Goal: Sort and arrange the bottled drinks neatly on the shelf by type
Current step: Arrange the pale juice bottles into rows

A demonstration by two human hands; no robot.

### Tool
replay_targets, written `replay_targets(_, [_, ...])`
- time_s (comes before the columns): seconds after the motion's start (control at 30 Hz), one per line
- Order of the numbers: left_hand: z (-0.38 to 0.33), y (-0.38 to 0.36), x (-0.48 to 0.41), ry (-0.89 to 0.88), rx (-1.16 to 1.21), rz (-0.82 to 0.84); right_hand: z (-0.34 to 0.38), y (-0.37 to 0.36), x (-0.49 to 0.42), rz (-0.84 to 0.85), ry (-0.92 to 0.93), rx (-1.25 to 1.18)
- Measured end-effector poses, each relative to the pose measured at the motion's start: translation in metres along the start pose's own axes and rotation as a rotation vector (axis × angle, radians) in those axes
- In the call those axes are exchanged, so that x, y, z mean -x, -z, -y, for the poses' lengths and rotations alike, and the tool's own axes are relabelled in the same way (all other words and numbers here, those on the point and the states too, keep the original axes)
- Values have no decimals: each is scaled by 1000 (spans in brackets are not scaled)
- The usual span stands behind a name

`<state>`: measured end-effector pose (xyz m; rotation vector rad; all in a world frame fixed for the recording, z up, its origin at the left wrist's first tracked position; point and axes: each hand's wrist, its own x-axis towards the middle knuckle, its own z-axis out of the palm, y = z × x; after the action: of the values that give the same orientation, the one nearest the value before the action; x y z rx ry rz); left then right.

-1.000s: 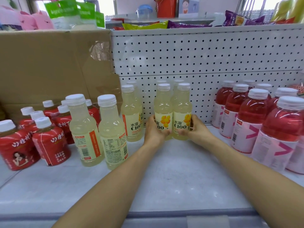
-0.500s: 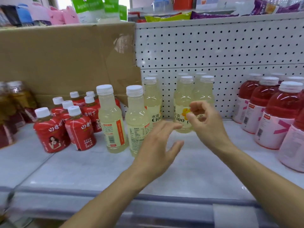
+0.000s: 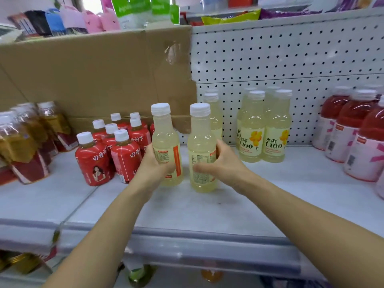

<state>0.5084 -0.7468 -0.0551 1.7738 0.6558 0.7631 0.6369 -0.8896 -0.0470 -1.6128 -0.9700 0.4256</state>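
Observation:
Two pale yellow lemon drink bottles with white caps stand at the middle of the white shelf (image 3: 270, 200), their labels turned away. My left hand (image 3: 153, 169) grips the left bottle (image 3: 166, 142) around its lower half. The right bottle (image 3: 201, 146) is held by my right hand (image 3: 224, 163), fingers curled round its label. More yellow bottles of the same drink (image 3: 264, 129) stand in a neat group by the pegboard, labels facing front. One further yellow bottle (image 3: 214, 117) stands behind the right-hand bottle.
Small red-labelled tea bottles (image 3: 112, 150) cluster at the left, with amber bottles (image 3: 25, 142) at the far left. Pink-red drink bottles (image 3: 353, 134) fill the right end. A brown cardboard sheet (image 3: 93, 75) leans against the back. The shelf's front rail (image 3: 187, 244) runs below.
Both hands let go of the two yellow bottles by the pegboard, moved left, and now each grips one of the two front yellow bottles. The camera has swung left.

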Motion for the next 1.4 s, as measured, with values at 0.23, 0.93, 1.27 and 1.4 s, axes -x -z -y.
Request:
replay_targets(0.23, [10, -3, 12, -63, -122, 207, -22, 34, 23, -291, -9, 2])
replay_targets(0.93, [-9, -106, 7, -133, -111, 219, -42, 112, 53, -368, -22, 224])
replay_targets(1.27, [-13, -182, 5, -76, 41, 285, -66, 168, 56, -303, -108, 235])
replay_targets(1.4, [-6, -174, 5, -171, -6, 303, -76, 172, 57, -315, -56, 241])
